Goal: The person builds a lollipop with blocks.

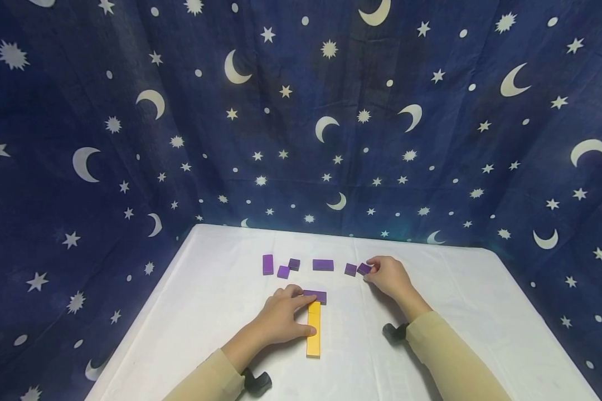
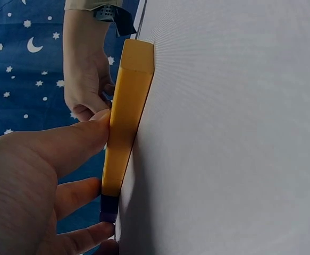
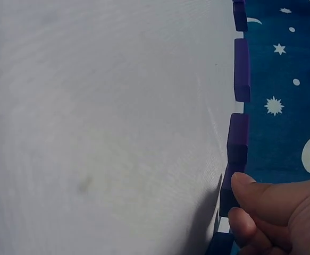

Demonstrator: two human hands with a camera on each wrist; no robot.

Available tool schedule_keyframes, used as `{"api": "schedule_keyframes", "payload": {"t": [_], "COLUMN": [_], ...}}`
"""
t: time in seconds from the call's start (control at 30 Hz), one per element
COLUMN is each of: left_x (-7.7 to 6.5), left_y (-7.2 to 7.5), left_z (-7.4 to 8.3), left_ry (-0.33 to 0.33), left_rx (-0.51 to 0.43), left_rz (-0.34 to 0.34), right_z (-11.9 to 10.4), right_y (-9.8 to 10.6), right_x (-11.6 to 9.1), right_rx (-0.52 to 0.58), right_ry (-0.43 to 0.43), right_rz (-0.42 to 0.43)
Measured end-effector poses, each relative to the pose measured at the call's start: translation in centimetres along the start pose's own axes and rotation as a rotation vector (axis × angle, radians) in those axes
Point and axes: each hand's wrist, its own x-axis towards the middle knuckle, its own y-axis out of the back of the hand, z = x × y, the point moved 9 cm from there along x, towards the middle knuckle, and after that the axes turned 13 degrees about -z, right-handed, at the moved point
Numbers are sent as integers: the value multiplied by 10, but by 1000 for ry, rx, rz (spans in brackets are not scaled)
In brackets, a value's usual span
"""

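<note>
My left hand (image 1: 280,317) reaches in from the left with its thumb and fingers extended. Its thumb touches the side of a yellow bar (image 1: 313,346), which has a seam near its far end. The index fingertip lies over a purple block (image 1: 322,294) set crosswise at that far end, making a T. Farther back on the right, my right hand (image 1: 392,277) pinches a small purple block (image 1: 363,269) between thumb and fingers. Close to its left is another small purple block (image 1: 350,269). In the right wrist view the pinched block (image 3: 228,194) overlaps that neighbor.
Along the far part of the white-covered table (image 1: 471,334) lie a long purple block (image 1: 323,265), two small purple blocks (image 1: 283,272) near each other, and a purple block (image 1: 268,264) turned lengthwise. A blue curtain (image 1: 301,133) with moons and stars surrounds the back and sides.
</note>
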Motion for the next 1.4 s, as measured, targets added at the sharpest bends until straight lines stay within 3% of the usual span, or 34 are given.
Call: {"api": "schedule_keyframes", "payload": {"t": [0.23, 0.93, 1.4], "left_x": [0, 0, -2], "left_y": [1, 1, 2], "left_z": [1, 1, 1], "left_ry": [4, -2, 1], "left_rx": [-3, -2, -8], "left_rz": [0, -4, -3], "right_z": [0, 2, -13], "right_y": [-1, 1, -1], "right_x": [0, -5, -14], "right_rx": [-14, 37, 100], "right_ry": [-27, 13, 60], "right_rz": [6, 26, -4]}}
